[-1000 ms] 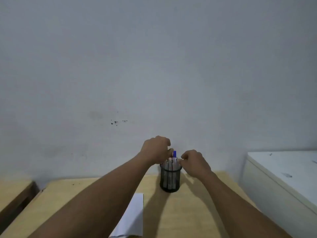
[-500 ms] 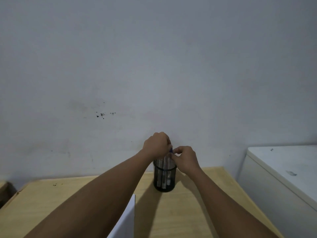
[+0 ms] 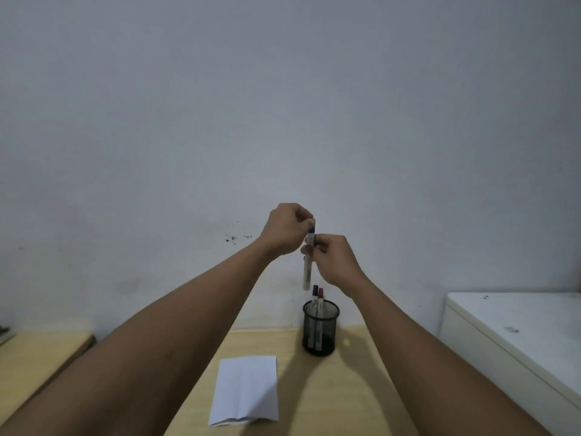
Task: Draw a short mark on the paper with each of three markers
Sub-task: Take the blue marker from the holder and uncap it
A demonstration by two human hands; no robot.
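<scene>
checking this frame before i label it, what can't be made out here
All from the head view:
- Cap end of the held marker: covered by left hand fingers, so cap on or off is unclear.
- Print on that marker's barrel: too small and blurred.
- Lower parts of the two markers in the mesh cup: veiled by dark mesh.
- Marks on the paper: none visible, though dim light could hide faint ones.
- Both elbows: cut off by the bottom edge.

The marker (image 3: pixel 308 265) cap end is hidden under the left hand (image 3: pixel 286 228) fingers. Print on its barrel is too blurred to read. Both forearms are cut by the bottom edge.
</scene>
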